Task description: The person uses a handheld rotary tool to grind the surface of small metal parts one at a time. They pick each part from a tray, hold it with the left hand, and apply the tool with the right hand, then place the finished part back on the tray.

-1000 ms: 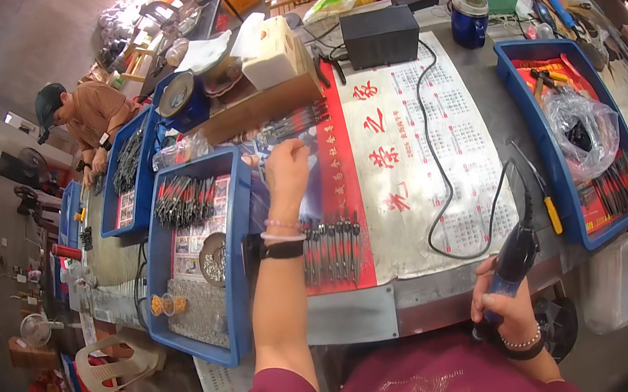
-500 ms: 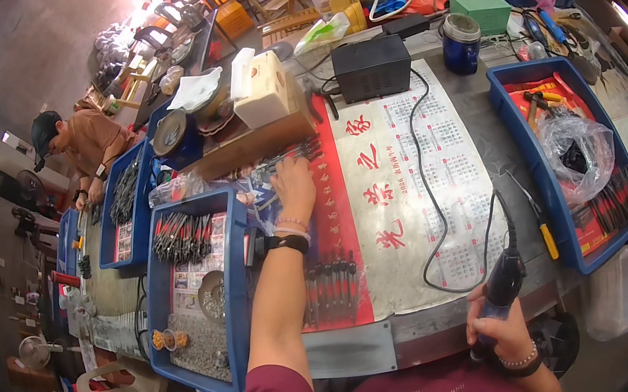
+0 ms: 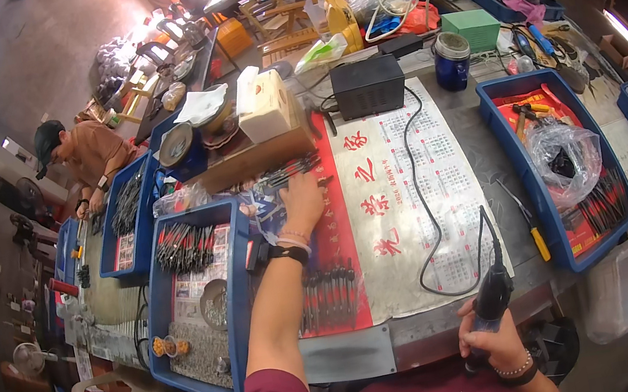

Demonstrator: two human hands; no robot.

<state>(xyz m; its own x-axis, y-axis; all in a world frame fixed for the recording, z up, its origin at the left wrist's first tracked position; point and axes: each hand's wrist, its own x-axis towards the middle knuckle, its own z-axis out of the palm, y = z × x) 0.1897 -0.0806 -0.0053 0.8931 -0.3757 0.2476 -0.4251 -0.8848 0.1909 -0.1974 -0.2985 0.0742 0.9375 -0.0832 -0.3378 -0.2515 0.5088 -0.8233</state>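
My left hand (image 3: pixel 303 202) is at the far side of the red sheet, beside a small pile of slim black-and-red pen-like pieces (image 3: pixel 285 172). Its fingers are bent, and a dark end pokes out beside the thumb; most of that piece is hidden. Nearer me, a row of the same pieces (image 3: pixel 327 299) lies side by side on the red strip. At the table's front edge, my right hand (image 3: pixel 495 340) is wrapped round a black corded electric screwdriver (image 3: pixel 494 294), held tilted with its cord end upward.
To the left, a blue tray (image 3: pixel 242 280) holds more slim pieces and small grey parts. A calendar sheet (image 3: pixel 449 197) covers the middle, with a black power box (image 3: pixel 369 87) behind. Another blue tray (image 3: pixel 511 161) and a yellow-handled screwdriver (image 3: pixel 539 242) lie right. A co-worker (image 3: pixel 88 156) works far left.
My left hand has drawn back a little from the pile and shifted slightly right. The right hand still grips the electric screwdriver, a bit further left in view. The whole view has shifted slightly.
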